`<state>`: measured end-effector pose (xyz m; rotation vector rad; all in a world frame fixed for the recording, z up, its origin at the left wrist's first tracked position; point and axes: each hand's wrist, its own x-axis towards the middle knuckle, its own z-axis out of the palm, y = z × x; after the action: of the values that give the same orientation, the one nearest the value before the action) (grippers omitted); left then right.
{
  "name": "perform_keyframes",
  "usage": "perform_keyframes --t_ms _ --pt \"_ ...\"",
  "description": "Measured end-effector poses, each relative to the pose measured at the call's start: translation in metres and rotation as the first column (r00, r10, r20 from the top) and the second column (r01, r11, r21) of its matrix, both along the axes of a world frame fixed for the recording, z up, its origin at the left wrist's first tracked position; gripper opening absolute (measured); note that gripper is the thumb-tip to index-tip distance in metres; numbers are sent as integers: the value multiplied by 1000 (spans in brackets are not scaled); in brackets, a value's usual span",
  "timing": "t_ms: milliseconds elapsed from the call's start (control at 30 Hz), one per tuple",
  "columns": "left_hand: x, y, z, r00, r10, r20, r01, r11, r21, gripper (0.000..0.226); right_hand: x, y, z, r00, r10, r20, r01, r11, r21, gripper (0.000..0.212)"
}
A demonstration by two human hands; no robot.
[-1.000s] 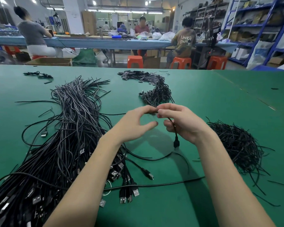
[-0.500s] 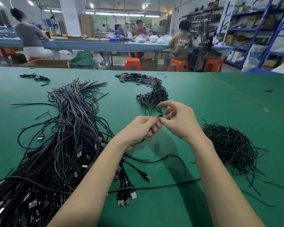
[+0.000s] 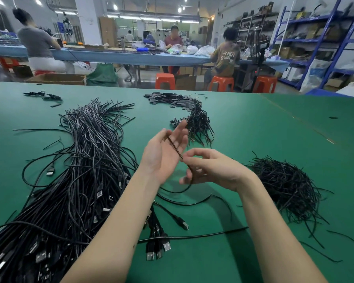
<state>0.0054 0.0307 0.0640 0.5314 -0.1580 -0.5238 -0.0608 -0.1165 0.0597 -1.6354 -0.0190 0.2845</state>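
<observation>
Both hands met on one black cable [image 3: 175, 148]: your left hand [image 3: 161, 156] lay open beneath it, your right hand [image 3: 211, 170] pinched it, so a slackened pinch could have dropped it.

On my feed the left hand [image 3: 164, 154] was held palm up with straight fingers [image 3: 179, 135], and a thin black cable [image 3: 174, 147] slanted across them down to the right hand [image 3: 213, 170], whose thumb and forefinger pinched it. Both hands hovered over the green-topped table [image 3: 264, 129], between a large sprawling bundle of black USB cables [image 3: 84, 170] on the left and a tangled heap of short black wires [image 3: 284, 184] on the right. Farther off I saw a smaller cluster of black looped pieces [image 3: 199, 123].
</observation>
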Motion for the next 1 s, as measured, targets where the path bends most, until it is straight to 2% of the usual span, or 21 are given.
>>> perform_keyframes --t_ms 100,233,400,533,600,667,700,733,800,867,900,1000 --pt "5 4 1 991 71 -109 -69 997 27 20 -9 -16 7 997 32 -64 -37 997 -71 19" --pt "1 -2 -3 982 98 -159 -84 992 89 15 -18 -34 10 993 46 -111 -64 985 -162 27" --pt "5 0 -1 976 172 -129 -161 982 95 25 -29 -58 9 983 72 -170 -90 991 -100 33" --pt "10 3 -2 980 166 -114 -157 984 88 29 -26 -73 3 984 -23 -175 3 994 -111 24" --pt "8 1 -3 989 122 -89 -115 990 87 30 -19 -70 -2 975 -109 -192 75 982 -175 22" --pt "5 0 -5 998 56 -42 -52 994 101 31 -11 -63 -7 951 -240 -196 194 954 -229 20" --pt "2 -1 -6 1000 17 -4 -16 993 118 31 -8 -60 -8 930 -319 -179 282 937 -208 16" --pt "0 -1 -6 998 -26 49 18 989 149 29 -5 -57 -7 903 -398 -159 378 915 -144 12" --pt "-6 -3 -6 975 -119 189 67 963 262 24 0 -54 -2 842 -519 -145 534 841 91 14" --pt "-13 -8 -6 912 -212 350 43 900 433 24 0 -52 9 801 -579 -152 596 746 297 12" --pt "-17 -12 -6 869 -261 421 6 855 518 26 -1 -51 14 793 -595 -135 601 726 334 9" --pt "-26 -23 -13 794 -342 503 -93 750 655 34 -3 -39 28 811 -584 27 564 794 228 10"
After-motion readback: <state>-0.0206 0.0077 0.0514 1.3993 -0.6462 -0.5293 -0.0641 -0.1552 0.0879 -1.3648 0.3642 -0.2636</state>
